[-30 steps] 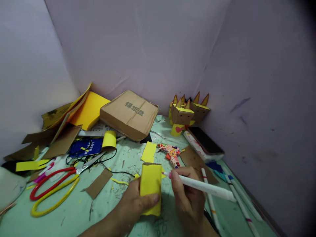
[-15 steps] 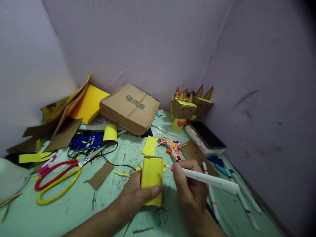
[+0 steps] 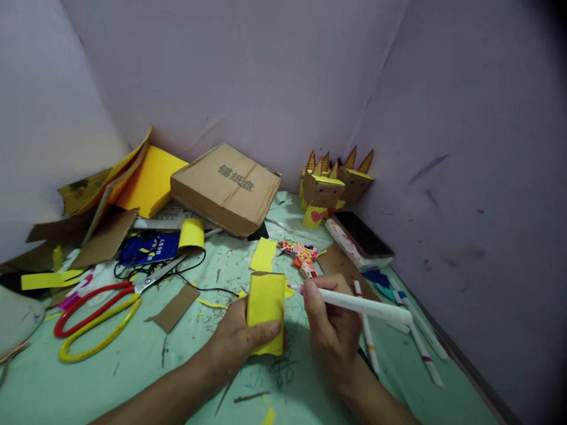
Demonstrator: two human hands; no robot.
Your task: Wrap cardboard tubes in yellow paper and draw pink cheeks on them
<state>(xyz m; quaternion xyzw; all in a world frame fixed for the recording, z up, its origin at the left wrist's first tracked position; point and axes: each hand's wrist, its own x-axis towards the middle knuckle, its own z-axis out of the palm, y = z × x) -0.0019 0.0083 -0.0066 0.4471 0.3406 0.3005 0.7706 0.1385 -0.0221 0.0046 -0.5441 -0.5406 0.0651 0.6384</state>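
Observation:
My left hand is wrapped round a small yellow paper-covered cardboard block, its thumb lying across the front. My right hand pinches a white felt-tip pen whose pink tip points left, close to the block's right edge. Whether the tip touches the block I cannot tell. Just beyond the block lie a yellow paper strip and a flower-patterned scrap. Scissors with one red and one yellow handle rest to the left, beside a brown cardboard scrap.
A cardboard box stands at the back, with leaning yellow and brown sheets on its left. Cardboard figures with pointed ears stand at the back right, near a phone. Several pens lie on the right.
The whole view has shifted a little, so things appear slightly further left and higher. Both hands keep their hold on the block and the pen.

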